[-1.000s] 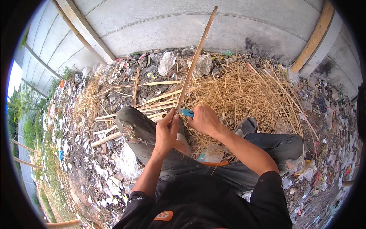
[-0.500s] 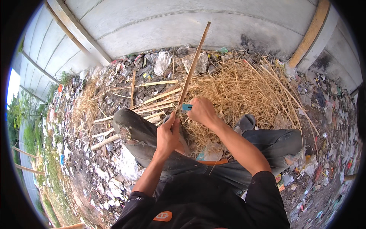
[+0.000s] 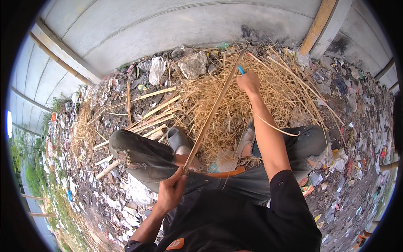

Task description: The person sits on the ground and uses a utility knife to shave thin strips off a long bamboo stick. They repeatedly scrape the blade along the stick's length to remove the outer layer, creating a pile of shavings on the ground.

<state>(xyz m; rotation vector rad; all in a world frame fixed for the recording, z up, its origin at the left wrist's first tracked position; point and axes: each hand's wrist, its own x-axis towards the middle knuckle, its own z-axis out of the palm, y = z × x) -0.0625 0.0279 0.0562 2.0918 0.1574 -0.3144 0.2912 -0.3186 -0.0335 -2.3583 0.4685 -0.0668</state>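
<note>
My left hand (image 3: 171, 191) is closed around the near end of a long, flat bamboo strip (image 3: 214, 110), which slants away to the upper right above my lap. Out past the straw, my right hand (image 3: 249, 82) grips a small blue tool (image 3: 241, 69) beside the strip's far end. Most of that tool is hidden in my fingers, so its exact kind does not show. A thin, pale curled sliver (image 3: 275, 126) lies across my right forearm.
Shavings (image 3: 226, 113) are heaped between and beyond my feet. Split bamboo strips (image 3: 157, 110) lie at the left, near a stone (image 3: 193, 65). A concrete wall (image 3: 168, 29) stands behind, and scattered litter (image 3: 357, 168) covers the ground. An orange object (image 3: 226, 173) lies between my legs.
My right hand has moved far forward along the strip with the blue tool. My left hand has drawn back toward my body, and the strip has tipped lower.
</note>
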